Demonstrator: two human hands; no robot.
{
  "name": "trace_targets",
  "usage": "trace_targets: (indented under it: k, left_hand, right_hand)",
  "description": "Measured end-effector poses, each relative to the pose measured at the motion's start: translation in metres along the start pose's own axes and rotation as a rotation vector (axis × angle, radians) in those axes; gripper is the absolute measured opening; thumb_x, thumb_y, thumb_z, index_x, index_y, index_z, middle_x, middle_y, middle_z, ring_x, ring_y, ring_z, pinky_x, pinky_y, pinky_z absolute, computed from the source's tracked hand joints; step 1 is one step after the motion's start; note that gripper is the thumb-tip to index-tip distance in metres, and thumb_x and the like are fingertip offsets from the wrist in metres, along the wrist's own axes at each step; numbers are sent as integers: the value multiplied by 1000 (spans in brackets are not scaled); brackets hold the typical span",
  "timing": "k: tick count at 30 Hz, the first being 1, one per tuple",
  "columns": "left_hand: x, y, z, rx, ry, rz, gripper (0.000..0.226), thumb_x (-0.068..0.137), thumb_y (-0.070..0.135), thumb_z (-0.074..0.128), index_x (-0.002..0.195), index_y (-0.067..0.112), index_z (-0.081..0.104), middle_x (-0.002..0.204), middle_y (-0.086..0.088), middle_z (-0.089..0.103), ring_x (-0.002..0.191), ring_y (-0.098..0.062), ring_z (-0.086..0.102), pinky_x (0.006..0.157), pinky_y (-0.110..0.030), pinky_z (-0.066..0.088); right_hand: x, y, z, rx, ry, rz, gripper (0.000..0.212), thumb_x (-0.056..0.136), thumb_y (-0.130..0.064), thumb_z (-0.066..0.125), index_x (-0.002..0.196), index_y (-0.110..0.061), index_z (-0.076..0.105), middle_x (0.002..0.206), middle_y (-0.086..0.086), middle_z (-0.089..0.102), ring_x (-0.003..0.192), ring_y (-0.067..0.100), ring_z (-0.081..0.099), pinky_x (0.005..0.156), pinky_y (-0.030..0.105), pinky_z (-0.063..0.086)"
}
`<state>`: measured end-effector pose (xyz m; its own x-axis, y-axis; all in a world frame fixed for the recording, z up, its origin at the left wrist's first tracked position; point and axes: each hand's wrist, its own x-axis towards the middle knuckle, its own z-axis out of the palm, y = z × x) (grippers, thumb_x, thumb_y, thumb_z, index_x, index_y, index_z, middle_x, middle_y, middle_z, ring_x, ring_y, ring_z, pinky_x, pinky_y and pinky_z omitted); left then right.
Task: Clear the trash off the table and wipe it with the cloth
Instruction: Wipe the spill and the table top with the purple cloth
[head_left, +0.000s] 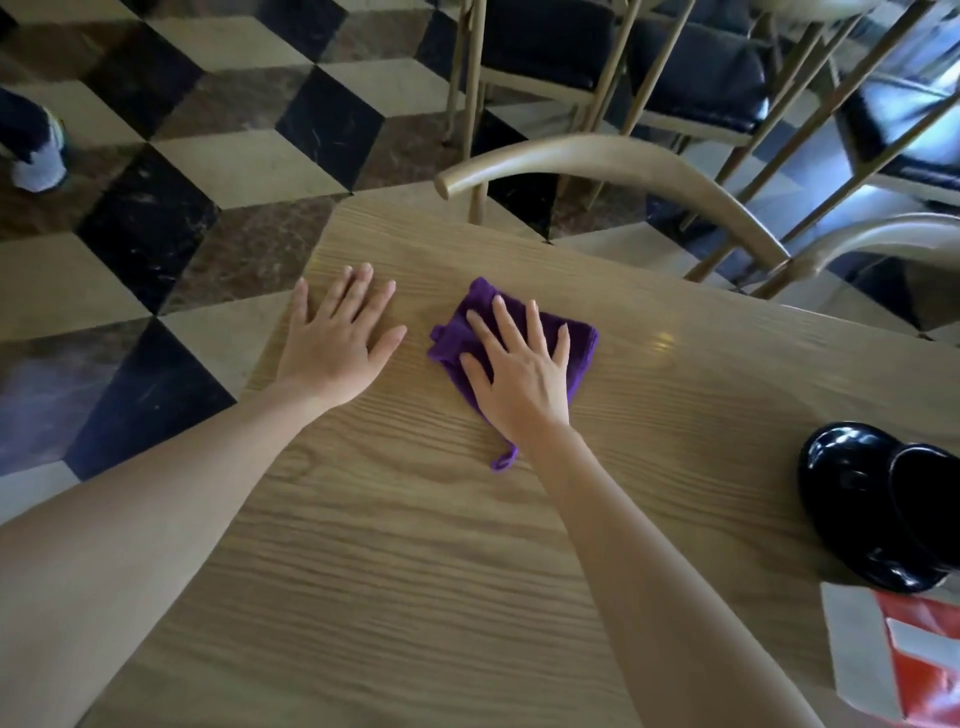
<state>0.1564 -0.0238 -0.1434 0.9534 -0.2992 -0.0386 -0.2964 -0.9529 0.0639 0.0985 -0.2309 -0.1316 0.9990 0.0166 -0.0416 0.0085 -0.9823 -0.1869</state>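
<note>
A folded purple cloth (576, 343) lies on the light wooden table (415, 545) near its far left corner. My right hand (519, 374) rests flat on the cloth with fingers spread, pressing it to the wood. My left hand (337, 338) lies flat on the bare tabletop just left of the cloth, fingers apart, holding nothing. A small loop of the cloth sticks out beside my right wrist.
A glossy black container (878, 509) stands at the table's right edge, with a red and white paper item (904, 654) in front of it. Wooden chairs (649, 171) stand behind the table. A person's shoe (39, 161) shows on the checkered floor at far left.
</note>
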Motion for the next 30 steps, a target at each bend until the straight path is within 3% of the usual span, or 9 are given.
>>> trace_targets:
  k: [3, 7, 11, 16, 20, 22, 26, 30]
  left_hand:
    - [-1, 0, -1, -15, -15, -6, 70, 86, 63, 0, 148, 31, 5, 160, 1, -1, 147, -16, -7, 118, -53, -4]
    - [0, 1, -1, -9, -32, 1, 71, 85, 65, -3, 148, 32, 4, 160, 1, -2, 147, -15, -7, 117, -53, -6]
    - [-1, -1, -2, 4, -41, -2, 73, 84, 66, -8, 148, 31, 2, 160, 0, -2, 146, -16, -8, 117, -53, -5]
    - [-2, 0, -2, -1, -28, 14, 74, 86, 64, -6, 148, 27, 8, 159, -2, 4, 147, -18, -4, 117, -54, -3]
    - [-2, 0, 1, 3, -16, -2, 72, 87, 64, -5, 148, 28, 6, 159, -1, 2, 146, -16, -5, 118, -53, -3]
    - [-1, 0, 2, 7, -17, -5, 71, 87, 63, -6, 148, 29, 3, 159, 0, 0, 146, -16, -7, 118, -52, -4]
    - [-1, 0, 2, 19, -11, -3, 67, 86, 63, -7, 144, 30, -4, 159, 0, 0, 146, -17, -5, 118, -54, -2]
    - [-2, 1, -1, 37, -36, 8, 72, 82, 65, -11, 144, 28, -7, 159, -2, -3, 147, -18, -8, 118, -54, -4]
  right_hand:
    - [-48, -4, -2, -4, -44, -49, 54, 92, -53, 27, 143, -36, 32, 157, -6, 25, 147, 32, 14, 114, 61, 11]
    - [-128, -8, 6, -55, -37, -61, 55, 88, -55, 36, 139, -36, 40, 151, -5, 38, 141, 33, 32, 110, 62, 27]
    - [-169, -7, 12, -44, -27, -47, 57, 86, -58, 42, 139, -37, 40, 150, -7, 40, 139, 29, 37, 109, 57, 23]
    - [-104, 8, -1, -47, 20, 86, 53, 89, -56, 36, 139, -38, 38, 151, -11, 37, 140, 27, 35, 113, 57, 22]
    - [2, 50, -14, 3, 23, 365, 55, 94, -57, 24, 146, -40, 21, 159, -11, 14, 148, 25, 7, 117, 58, 3]
    - [43, 62, -16, 38, 36, 430, 55, 95, -55, 23, 147, -38, 18, 160, -9, 10, 148, 27, 3, 115, 61, 0]
    - [72, 50, -9, 55, 90, 507, 53, 97, -53, 20, 147, -37, 20, 160, -7, 10, 148, 29, 2, 114, 63, -2]
    - [87, 34, -7, 56, 70, 466, 53, 97, -53, 18, 147, -36, 19, 161, -5, 8, 148, 29, -1, 113, 65, -4]
